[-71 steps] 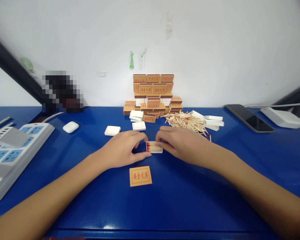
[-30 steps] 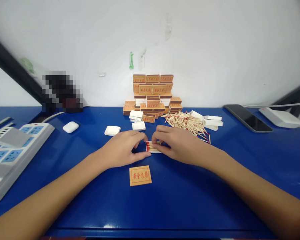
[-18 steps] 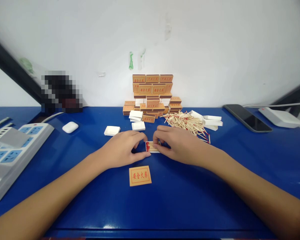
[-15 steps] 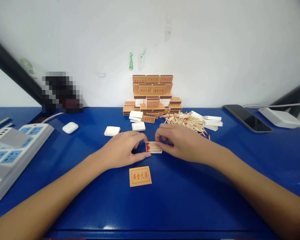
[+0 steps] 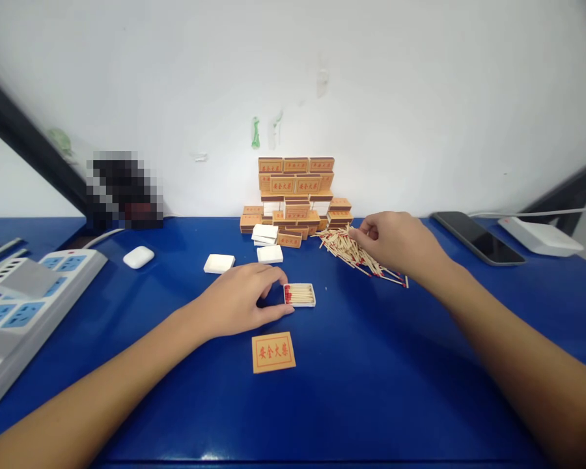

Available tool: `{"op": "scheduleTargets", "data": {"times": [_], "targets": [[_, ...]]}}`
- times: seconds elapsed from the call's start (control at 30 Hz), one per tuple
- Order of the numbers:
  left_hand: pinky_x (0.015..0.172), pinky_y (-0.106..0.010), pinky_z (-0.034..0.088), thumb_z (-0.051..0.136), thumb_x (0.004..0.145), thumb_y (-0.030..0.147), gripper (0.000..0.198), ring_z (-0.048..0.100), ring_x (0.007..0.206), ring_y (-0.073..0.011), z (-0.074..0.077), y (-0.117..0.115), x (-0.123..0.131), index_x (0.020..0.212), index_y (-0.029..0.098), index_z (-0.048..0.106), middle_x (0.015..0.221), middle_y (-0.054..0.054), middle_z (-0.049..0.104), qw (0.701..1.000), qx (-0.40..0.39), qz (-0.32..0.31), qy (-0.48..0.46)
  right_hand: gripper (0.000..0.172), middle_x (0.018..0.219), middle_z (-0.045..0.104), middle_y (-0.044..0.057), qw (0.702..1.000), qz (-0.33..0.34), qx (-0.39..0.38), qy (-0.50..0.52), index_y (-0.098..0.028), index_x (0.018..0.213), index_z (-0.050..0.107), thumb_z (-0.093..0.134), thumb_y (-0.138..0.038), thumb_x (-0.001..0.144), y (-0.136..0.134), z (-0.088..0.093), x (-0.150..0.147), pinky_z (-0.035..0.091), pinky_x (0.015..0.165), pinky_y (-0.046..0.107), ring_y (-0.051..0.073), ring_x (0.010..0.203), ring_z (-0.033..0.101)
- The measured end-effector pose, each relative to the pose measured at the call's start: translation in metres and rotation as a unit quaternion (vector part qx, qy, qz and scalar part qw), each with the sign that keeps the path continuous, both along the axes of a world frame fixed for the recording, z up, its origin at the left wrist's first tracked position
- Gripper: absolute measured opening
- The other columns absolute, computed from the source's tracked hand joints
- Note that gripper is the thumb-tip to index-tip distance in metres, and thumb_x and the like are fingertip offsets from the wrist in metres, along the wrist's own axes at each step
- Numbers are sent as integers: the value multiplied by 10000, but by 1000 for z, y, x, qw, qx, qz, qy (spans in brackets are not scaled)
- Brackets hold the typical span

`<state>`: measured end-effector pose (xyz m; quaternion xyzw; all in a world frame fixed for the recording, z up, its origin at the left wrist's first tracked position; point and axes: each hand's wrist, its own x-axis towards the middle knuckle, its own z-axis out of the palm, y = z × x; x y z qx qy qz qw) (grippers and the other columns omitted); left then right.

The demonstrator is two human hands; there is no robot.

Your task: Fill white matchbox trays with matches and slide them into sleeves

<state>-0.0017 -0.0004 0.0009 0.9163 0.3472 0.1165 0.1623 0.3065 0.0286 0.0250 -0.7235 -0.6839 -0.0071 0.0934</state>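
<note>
A white matchbox tray [image 5: 314, 296] lies on the blue table, filled with a layer of matches [image 5: 300, 294] whose red heads point left. My left hand [image 5: 247, 296] steadies the tray's left end between thumb and fingers. Farther back and to the right, my right hand [image 5: 388, 240] is at a loose heap of matches [image 5: 342, 246], its fingertips pinched together on the matches at the top. How many it grips cannot be seen. An orange matchbox sleeve [image 5: 273, 352] with red characters lies in front of the tray.
Orange matchboxes [image 5: 295, 185] are stacked against the wall. White trays [image 5: 270, 254] sit before the stack, another white tray [image 5: 219, 263] to its left. A power strip [image 5: 39, 299] and white earbud case [image 5: 138, 257] are at left; a phone [image 5: 478, 238] and white box [image 5: 540, 236] at right.
My right hand has left the tray and moved right and back to the match heap, where it now hides the white trays. My left hand stays at the tray. The view has tilted slightly up.
</note>
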Motion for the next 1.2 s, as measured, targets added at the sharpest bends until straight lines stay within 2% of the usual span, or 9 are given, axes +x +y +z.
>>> {"op": "scheduleTargets", "data": {"times": [0.1, 0.2, 0.37, 0.53, 0.67, 0.77, 1.03, 1.2], "targets": [[633, -305, 405, 688, 952, 485, 331, 586, 742, -184, 0, 0, 0, 1115, 197, 686, 808, -13, 611, 1000, -1, 2, 0, 347, 735, 716, 77, 999, 11, 32, 7, -216, 731, 661, 566, -452, 967, -2, -3, -8, 345, 581, 326, 204, 653, 602], [629, -306, 400, 687, 951, 495, 338, 582, 738, -183, 0, 0, 2, 1114, 200, 682, 806, -10, 608, 1000, -5, 4, 3, 344, 793, 742, 81, 998, 21, 60, 5, -214, 744, 671, 585, -475, 951, -2, -8, -17, 334, 585, 331, 217, 689, 625], [626, -307, 395, 681, 951, 519, 357, 580, 727, -182, 1, 0, 2, 1111, 201, 682, 803, -10, 610, 1000, -6, 7, 3, 331, 827, 760, 106, 1000, -12, 21, -20, -211, 734, 680, 601, -482, 908, -1, -13, -30, 338, 582, 335, 258, 719, 664], [633, -307, 407, 686, 949, 497, 339, 583, 727, -179, -1, 0, 1, 1110, 199, 687, 807, -13, 621, 1000, 1, 0, -6, 303, 832, 763, 122, 999, -27, 0, -41, -200, 762, 695, 593, -446, 907, 0, -11, -33, 343, 569, 327, 269, 729, 683], [644, -315, 416, 684, 950, 502, 344, 582, 734, -178, -2, 0, 0, 1110, 198, 689, 813, -11, 620, 1000, 2, -1, -9, 339, 839, 761, 127, 998, -24, -13, -60, -199, 763, 683, 594, -489, 915, -1, -11, -33, 333, 564, 324, 267, 737, 684], [645, -317, 411, 686, 950, 506, 349, 581, 739, -182, -2, 0, -1, 1112, 197, 686, 815, -12, 619, 1000, -3, 2, -2, 343, 831, 759, 117, 998, -20, -20, -56, -209, 748, 679, 586, -492, 918, -2, -10, -33, 328, 558, 330, 265, 730, 676], [627, -313, 404, 680, 948, 521, 361, 582, 720, -181, -1, 0, 0, 1109, 198, 687, 791, -6, 609, 1000, -7, 4, -7, 213, 770, 750, 112, 999, -21, -27, -34, -207, 761, 713, 615, -353, 881, -5, -6, -26, 366, 568, 338, 245, 667, 647], [624, -311, 402, 678, 949, 526, 362, 579, 722, -181, -1, 0, 1, 1105, 200, 688, 791, -8, 606, 1000, -5, 3, -6, 242, 775, 756, 117, 999, -21, -12, -23, -207, 750, 727, 608, -361, 895, -4, -7, -27, 371, 571, 330, 249, 688, 660]]}}
